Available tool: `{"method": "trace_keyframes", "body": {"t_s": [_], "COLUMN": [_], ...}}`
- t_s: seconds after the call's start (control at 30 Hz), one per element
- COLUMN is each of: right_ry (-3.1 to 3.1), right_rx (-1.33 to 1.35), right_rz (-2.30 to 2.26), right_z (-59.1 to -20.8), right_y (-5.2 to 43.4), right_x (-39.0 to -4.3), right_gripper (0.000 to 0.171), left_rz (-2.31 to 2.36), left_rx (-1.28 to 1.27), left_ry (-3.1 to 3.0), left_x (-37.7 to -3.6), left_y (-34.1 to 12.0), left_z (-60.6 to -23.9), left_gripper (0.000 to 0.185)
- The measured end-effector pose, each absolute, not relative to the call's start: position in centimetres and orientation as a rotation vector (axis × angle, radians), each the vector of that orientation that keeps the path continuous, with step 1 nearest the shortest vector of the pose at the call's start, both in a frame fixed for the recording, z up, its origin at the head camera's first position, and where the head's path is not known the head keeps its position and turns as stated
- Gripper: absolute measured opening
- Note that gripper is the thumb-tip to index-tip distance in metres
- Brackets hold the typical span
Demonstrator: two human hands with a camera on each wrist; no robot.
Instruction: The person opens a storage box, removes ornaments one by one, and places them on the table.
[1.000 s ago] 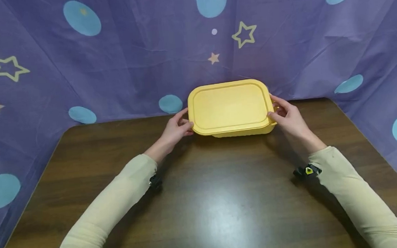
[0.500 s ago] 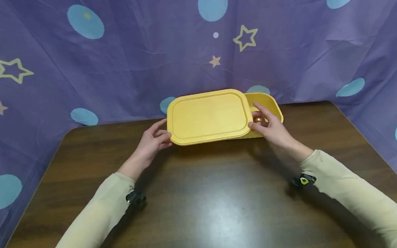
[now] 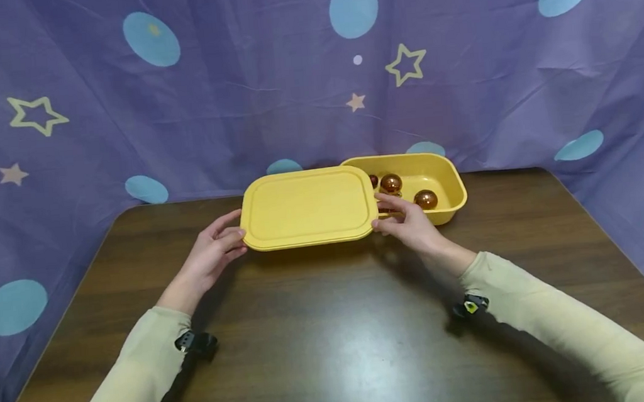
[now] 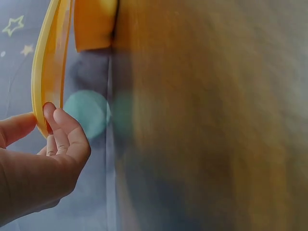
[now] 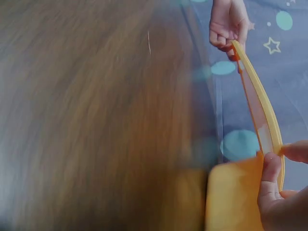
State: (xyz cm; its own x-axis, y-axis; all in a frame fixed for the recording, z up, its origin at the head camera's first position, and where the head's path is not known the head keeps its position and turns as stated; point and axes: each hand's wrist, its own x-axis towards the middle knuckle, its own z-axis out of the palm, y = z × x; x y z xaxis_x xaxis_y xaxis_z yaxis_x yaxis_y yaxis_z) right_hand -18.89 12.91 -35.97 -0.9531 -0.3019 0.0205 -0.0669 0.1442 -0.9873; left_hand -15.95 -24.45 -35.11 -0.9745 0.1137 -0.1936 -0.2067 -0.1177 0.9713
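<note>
Head view first, from my remote seat: I count two hands, one lid, one tub, three balls. My left hand (image 3: pixel 214 250) pinches the left edge of the yellow lid (image 3: pixel 308 207), thumb on top and fingers curled beneath. That lid is held level above the brown table (image 3: pixel 332 326), overlapping the left end of the yellow tub (image 3: pixel 445 182). My right hand (image 3: pixel 409 222) grips the lid's right edge. Three copper balls (image 3: pixel 425 199) lie in the open tub at the table's far edge.

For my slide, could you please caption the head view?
Both hands hold a yellow lid beside an open container of brown balls.
</note>
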Motion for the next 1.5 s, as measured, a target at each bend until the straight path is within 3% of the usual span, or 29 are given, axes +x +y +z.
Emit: {"method": "trace_keyframes", "body": {"t_s": [0.37, 0.77, 1.2, 1.5], "right_ry": [2.211, 2.292, 2.351, 2.125], "right_rx": [-0.296, -0.265, -0.427, -0.143], "right_rz": [-2.017, -2.086, -2.031, -2.067], "right_z": [-36.8, -37.1, -38.1, -39.9], "right_y": [8.4, 5.1, 1.4, 0.5], "right_x": [-18.9, -18.6, -17.0, -18.3], "right_gripper": [0.053, 0.05, 0.05, 0.056], "left_rz": [2.29, 2.414, 2.436, 2.347], "left_rx": [-0.179, -0.085, -0.112, -0.179], "left_ry": [1.808, 1.666, 1.514, 1.586], "left_x": [-15.6, -15.9, -15.4, -16.1], "left_y": [-28.1, -31.1, -35.3, -35.8], "left_z": [-36.1, -36.1, -36.9, -37.1], "left_gripper": [0.059, 0.032, 0.034, 0.034]}}
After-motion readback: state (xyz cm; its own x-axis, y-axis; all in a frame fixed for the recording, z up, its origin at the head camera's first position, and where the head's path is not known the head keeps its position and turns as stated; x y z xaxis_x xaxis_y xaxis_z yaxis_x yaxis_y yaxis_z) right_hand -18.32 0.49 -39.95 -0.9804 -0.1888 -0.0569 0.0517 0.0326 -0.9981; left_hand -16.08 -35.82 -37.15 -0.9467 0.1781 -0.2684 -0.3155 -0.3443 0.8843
